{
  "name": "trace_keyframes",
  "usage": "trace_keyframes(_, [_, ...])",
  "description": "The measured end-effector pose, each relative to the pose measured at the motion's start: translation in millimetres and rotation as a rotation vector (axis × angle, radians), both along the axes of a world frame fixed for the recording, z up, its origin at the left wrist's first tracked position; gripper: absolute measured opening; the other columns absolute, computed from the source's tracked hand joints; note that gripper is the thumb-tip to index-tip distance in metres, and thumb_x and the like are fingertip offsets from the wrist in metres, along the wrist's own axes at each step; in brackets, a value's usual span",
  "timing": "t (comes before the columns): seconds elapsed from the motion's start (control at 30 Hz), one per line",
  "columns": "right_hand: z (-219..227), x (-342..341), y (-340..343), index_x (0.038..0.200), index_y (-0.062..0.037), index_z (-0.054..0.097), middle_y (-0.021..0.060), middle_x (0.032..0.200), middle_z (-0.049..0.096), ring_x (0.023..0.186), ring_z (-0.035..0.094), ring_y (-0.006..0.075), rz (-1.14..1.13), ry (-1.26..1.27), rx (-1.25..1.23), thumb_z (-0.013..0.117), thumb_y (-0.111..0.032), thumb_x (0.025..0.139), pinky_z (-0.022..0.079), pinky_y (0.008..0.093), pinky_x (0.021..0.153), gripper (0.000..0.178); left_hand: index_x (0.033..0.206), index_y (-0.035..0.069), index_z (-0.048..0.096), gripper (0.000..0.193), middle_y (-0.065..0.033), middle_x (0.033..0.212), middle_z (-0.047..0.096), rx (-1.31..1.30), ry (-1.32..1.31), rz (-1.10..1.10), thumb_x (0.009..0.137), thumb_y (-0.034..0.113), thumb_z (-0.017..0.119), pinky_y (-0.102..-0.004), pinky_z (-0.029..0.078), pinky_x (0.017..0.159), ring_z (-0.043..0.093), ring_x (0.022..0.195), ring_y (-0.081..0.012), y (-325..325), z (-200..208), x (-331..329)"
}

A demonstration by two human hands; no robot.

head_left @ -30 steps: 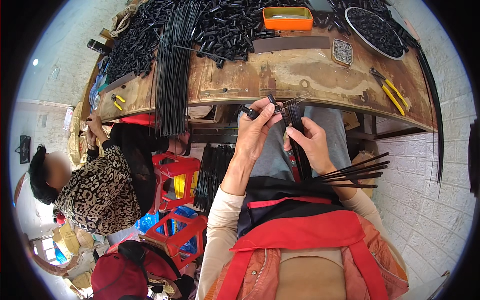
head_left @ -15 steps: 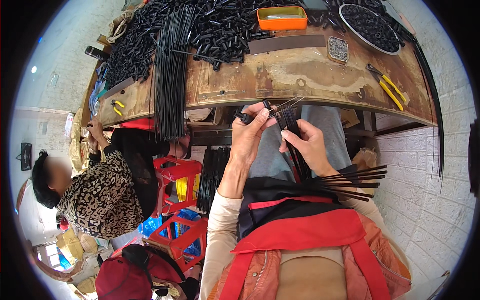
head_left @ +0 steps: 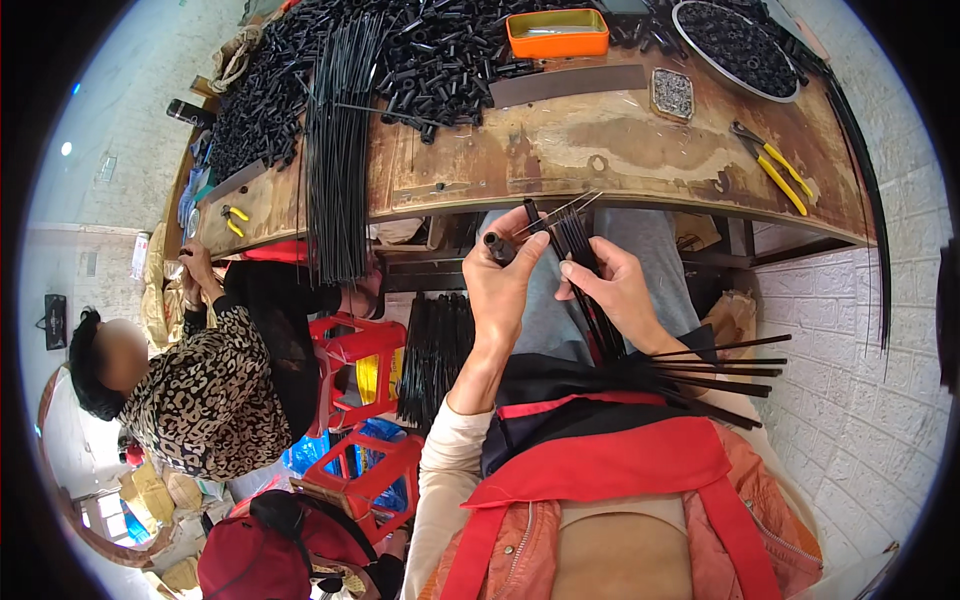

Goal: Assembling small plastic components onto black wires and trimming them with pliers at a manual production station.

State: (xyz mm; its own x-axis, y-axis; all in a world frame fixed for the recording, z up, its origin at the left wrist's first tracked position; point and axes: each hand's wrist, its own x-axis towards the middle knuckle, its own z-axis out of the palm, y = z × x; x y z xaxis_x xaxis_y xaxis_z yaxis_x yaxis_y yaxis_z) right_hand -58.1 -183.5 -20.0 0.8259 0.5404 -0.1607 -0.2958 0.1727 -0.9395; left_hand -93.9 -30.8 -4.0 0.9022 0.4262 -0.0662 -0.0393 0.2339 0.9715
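- Black, slender rods in a narrow bundle (head_left: 597,325) stand before my lap, just short of the bench's near edge; my right hand (head_left: 615,293) has thumb and fingers together on it, near its upper end.
- My left hand (head_left: 498,293) is closed on short, hollow black tubes (head_left: 498,248); one points its open end outward, another pokes up by the forefinger. I cannot tell whether these fingertips also press on the rods.
- Thin, pale wires (head_left: 587,199) stick out past the top of the bundle, between my hands and the bench.
- Several thicker black rods (head_left: 735,371) fan out to the right by my right forearm.
- Worn brown wooden workbench (head_left: 480,185) ahead: a heap of short black tube pieces (head_left: 440,75) covers its far side, and a sheaf of long, thin black rods (head_left: 338,170) hangs over the near edge.
- To the right lie yellow-handled pliers (head_left: 784,187), near a small clear tray of tiny metal bits (head_left: 672,119).
- An orange rectangular tin (head_left: 558,48) sits farther back, behind a flat grey-brown strip (head_left: 568,86).
- At my left, a co-worker in a leopard-print top (head_left: 210,400) faces the bench.
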Motion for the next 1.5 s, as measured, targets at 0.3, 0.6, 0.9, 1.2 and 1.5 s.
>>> trace_keyframes(0.3, [-1.3,0.2,-0.9,0.100,0.0016,0.055,0.0076,0.086,0.060,0.074,0.065,0.0162,0.015,-0.009,0.021,0.060,-0.014,0.095,0.056,0.0307,0.069,0.017,0.120,-0.004,0.058,0.034,-0.0107,0.112,0.066,-0.184,0.011,-0.025,0.088,0.002,0.067,-0.0308,0.048,0.094,0.063,0.100,-0.0171,-3.7,0.9,2.1])
trace_keyframes(0.6, [5.4,4.7,-1.2,0.099,0.0011,0.054,0.0060,0.083,0.059,0.070,0.063,0.0144,0.062,-0.040,-0.003,0.059,-0.014,0.095,0.054,0.0281,0.065,0.016,0.122,-0.001,0.058,0.032,-0.0100,0.114,0.065,-0.377,-0.024,-0.117,0.091,0.004,0.064,-0.0319,0.045,0.097,0.061,0.104,-0.0160,2.4,-2.4,4.0])
trace_keyframes(0.9, [4.1,6.1,-2.6,0.097,0.0007,0.055,0.0065,0.081,0.061,0.070,0.064,0.0143,0.050,-0.032,-0.022,0.062,-0.015,0.094,0.055,0.0280,0.065,0.017,0.123,-0.001,0.058,0.031,-0.0103,0.115,0.065,-0.341,-0.029,-0.105,0.093,0.005,0.062,-0.0323,0.044,0.098,0.060,0.104,-0.0158,-0.5,-4.4,4.8])
trace_keyframes(1.2, [0.1,14.9,-7.1,0.096,0.0005,0.057,0.0091,0.082,0.064,0.071,0.066,0.0172,0.168,0.188,0.102,0.062,-0.016,0.094,0.057,0.0300,0.067,0.017,0.125,-0.002,0.057,0.035,-0.0115,0.117,0.065,-0.431,0.003,-0.192,0.093,0.008,0.062,-0.0320,0.045,0.098,0.061,0.104,-0.0168,7.0,0.8,1.8])
trace_keyframes(1.5, [0.6,15.2,-5.9,0.101,0.0012,0.058,0.0085,0.080,0.064,0.072,0.067,0.0175,0.157,0.113,0.095,0.063,-0.016,0.093,0.055,0.0287,0.068,0.020,0.122,0.000,0.056,0.033,-0.0074,0.113,0.064,-0.549,0.064,-0.271,0.095,0.018,0.061,-0.0305,0.045,0.095,0.059,0.103,-0.0143,7.6,-13.8,2.2])
